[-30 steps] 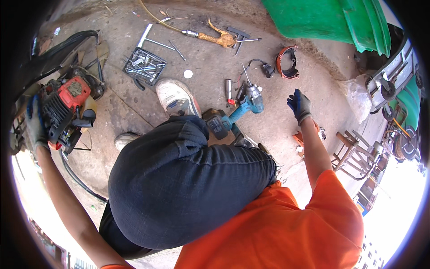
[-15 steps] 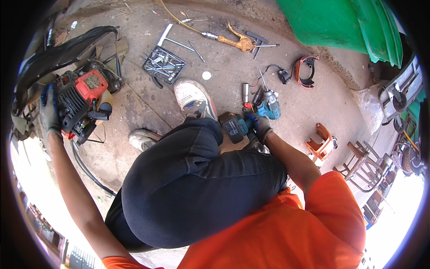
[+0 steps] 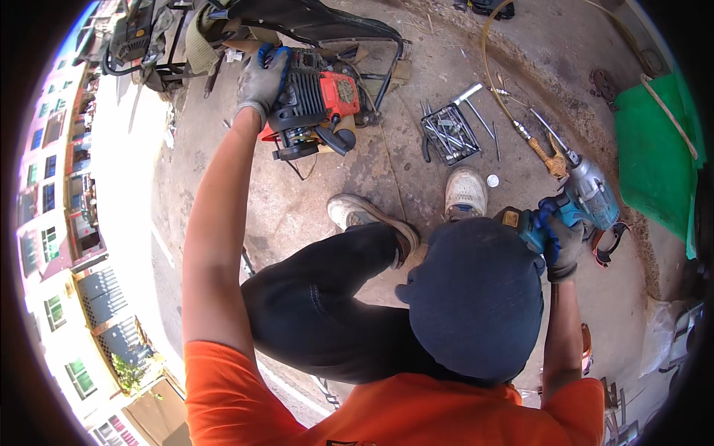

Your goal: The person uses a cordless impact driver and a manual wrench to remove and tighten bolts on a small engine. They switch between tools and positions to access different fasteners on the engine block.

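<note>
My gloved left hand (image 3: 260, 83) grips the black housing of a red-and-black small engine (image 3: 335, 93) lying on the concrete at upper left. My gloved right hand (image 3: 559, 241) is wrapped round the handle of a teal cordless driver (image 3: 595, 199), raised beside my bent knee, its long bit pointing up-left. The knee partly hides the tool's battery end. A black tray of sockets and rods (image 3: 448, 130) lies between engine and driver, near my shoes and a small white disc (image 3: 492, 181).
An orange air gun (image 3: 552, 160) on a yellow hose lies behind the driver. A black-and-orange band (image 3: 610, 245) is right of it. A green plastic sheet or bin (image 3: 654, 171) stands at right. A strapped frame (image 3: 297, 18) is beyond the engine; sunlit buildings are at far left.
My right hand has taken hold of the driver and lifted it. The view has swung left, so the engine and my left hand appear higher and further right in the picture.
</note>
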A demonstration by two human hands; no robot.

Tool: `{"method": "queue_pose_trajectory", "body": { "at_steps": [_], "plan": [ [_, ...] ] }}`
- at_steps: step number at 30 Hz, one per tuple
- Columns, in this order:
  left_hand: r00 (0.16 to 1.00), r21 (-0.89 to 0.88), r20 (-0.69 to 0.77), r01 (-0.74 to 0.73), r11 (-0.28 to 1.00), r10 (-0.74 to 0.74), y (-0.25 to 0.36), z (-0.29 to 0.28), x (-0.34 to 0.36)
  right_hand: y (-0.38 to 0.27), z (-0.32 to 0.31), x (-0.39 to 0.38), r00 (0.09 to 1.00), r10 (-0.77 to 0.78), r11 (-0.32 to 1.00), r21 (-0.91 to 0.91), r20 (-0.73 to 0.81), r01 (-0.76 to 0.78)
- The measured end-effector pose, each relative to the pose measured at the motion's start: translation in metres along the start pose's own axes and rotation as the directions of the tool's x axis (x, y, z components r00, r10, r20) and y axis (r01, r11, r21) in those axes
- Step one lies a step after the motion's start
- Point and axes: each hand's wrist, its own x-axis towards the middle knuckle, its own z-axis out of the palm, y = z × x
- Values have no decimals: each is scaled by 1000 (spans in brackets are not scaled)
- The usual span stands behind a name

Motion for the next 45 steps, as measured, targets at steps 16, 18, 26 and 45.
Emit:
{"method": "queue_pose_trajectory", "body": {
  "at_steps": [16, 18, 26, 45],
  "plan": [
    [999, -280, 35, 15, 960, -5, 3, -9, -18, -7, 203, 191, 781, 310, 896, 109, 542, -431],
    [993, -367, 91, 105, 924, -77, 7, -10, -22, 1, 210, 190, 718, 436, 858, -9, 542, -514],
    [984, -369, 123, 164, 915, -126, 27, -12, -21, 34, 219, 204, 666, 455, 752, 144, 591, -643],
    [993, -314, 119, 36, 949, 2, 12, -13, -19, 5, 231, 223, 560, 565, 748, -89, 606, -658]
  ]
}}
